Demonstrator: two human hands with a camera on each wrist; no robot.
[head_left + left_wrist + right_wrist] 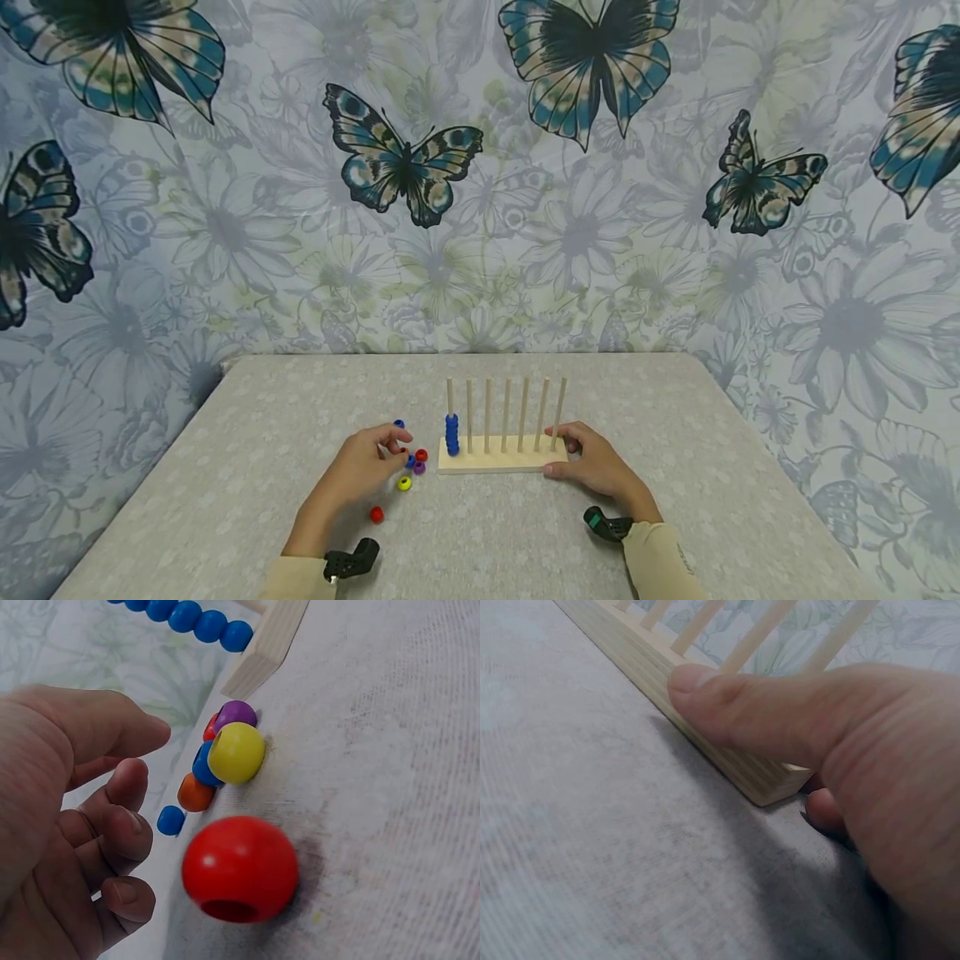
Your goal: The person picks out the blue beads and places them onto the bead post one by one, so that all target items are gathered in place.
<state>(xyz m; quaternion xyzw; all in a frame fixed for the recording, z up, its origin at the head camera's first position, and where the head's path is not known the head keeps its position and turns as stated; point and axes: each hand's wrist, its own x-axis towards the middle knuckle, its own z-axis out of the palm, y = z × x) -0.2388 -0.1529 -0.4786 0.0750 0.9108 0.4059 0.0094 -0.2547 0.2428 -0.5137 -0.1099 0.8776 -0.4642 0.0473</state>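
We see the peg board (495,467) roughly midway between the left and right edges of the tabletop (712,450), its long side parallel to the far edge. In the board 7 pegs (506,417) stand in 1 row, and the stack of beads (452,435) sits on the leftmost. The right hand (597,462) holds the board's right end. To the left of the board we count 7 loose beads (237,753); the left hand (362,462) is just beside them, toward the tabletop's left edge. The front bead (377,515) lies apart, before the others. Behind the far edge is the wall (480,283).

Seven pegs (506,417), seven loose beads (422,455)
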